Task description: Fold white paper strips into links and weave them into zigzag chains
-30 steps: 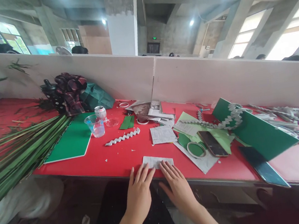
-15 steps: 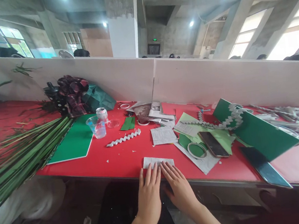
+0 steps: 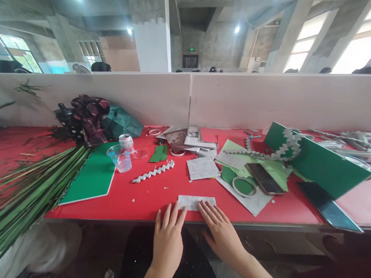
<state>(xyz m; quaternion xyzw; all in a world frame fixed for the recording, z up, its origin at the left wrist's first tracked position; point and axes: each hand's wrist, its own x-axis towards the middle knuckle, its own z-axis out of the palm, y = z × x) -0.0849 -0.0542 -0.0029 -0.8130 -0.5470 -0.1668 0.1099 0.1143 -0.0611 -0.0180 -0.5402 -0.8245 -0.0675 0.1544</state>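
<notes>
A folded piece of printed paper (image 3: 192, 202) lies flat at the front edge of the red table (image 3: 136, 207). My left hand (image 3: 169, 239) rests at the table edge by the paper's left end, its fingers spread and holding nothing. On the paper's right end lie the fingertips of my right hand (image 3: 220, 228), outstretched and empty. Behind them is another square of folded printed paper (image 3: 203, 168). A zigzag folded paper strip (image 3: 154, 172) lies farther left.
Long green leaves (image 3: 43, 186) and a green board (image 3: 89, 179) cover the left. A plastic cup (image 3: 121, 159) stands beside a can (image 3: 126, 143). To the right are a phone (image 3: 264, 179), a white ring (image 3: 244, 187) and an upright green board (image 3: 332, 164).
My left hand has moved left, away from my right hand, and its fingers have spread, uncovering more of the paper. My right hand has stayed in place.
</notes>
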